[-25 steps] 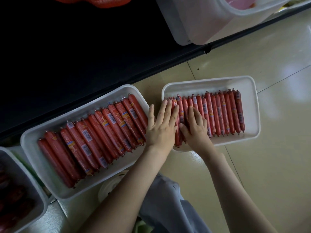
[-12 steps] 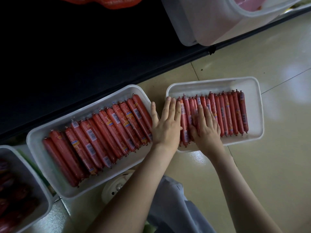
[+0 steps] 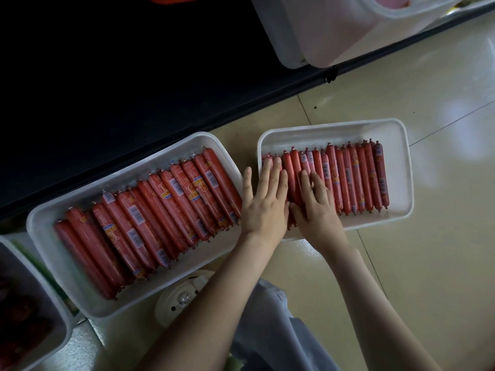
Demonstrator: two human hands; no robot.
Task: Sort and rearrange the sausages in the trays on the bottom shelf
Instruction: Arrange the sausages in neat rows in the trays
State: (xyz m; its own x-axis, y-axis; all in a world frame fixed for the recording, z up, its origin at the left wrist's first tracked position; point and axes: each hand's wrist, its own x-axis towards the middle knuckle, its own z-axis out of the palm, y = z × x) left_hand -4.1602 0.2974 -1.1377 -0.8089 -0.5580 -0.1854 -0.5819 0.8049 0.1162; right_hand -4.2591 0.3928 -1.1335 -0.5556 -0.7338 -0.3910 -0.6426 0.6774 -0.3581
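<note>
The pale tiled floor [image 3: 442, 263] fills the picture from 2 to 6 o'clock, and the dark shelf [image 3: 107, 76] takes the corner from 9 to 12 o'clock. A big white tub [image 3: 321, 30] juts over the shelf edge at 1 o'clock.

The left tray [image 3: 53, 214], white and the larger of the two, lies on the floor at 8 o'clock, close against the shelf edge. It holds a slanted row of thick sausages [image 3: 150, 218] packed side by side. The right tray [image 3: 348, 132] sits at 3 o'clock, near the first but apart from it. Its thin sausages [image 3: 356, 178] stand in one tight row along its near side, and the far strip of the tray is bare.

At 7 o'clock a dark tray [image 3: 64, 325] shows only its corner; its contents are too dim to tell. A round white object [image 3: 182, 298] peeps from under the left tray, beside a pale garment [image 3: 267, 330].

Both hands lie on the 9 o'clock end of the thin row. The left hand [image 3: 265, 202] is flat, its grip wide, with straight fingers [image 3: 276, 172] pressing the end sausages over the tray's rim. Its thumb is spread toward the left tray. The right hand [image 3: 317, 210] lies just beside it, thumb touching the left hand, its grip likewise wide and its fingers resting on the sausage tops. Neither hand holds anything
</note>
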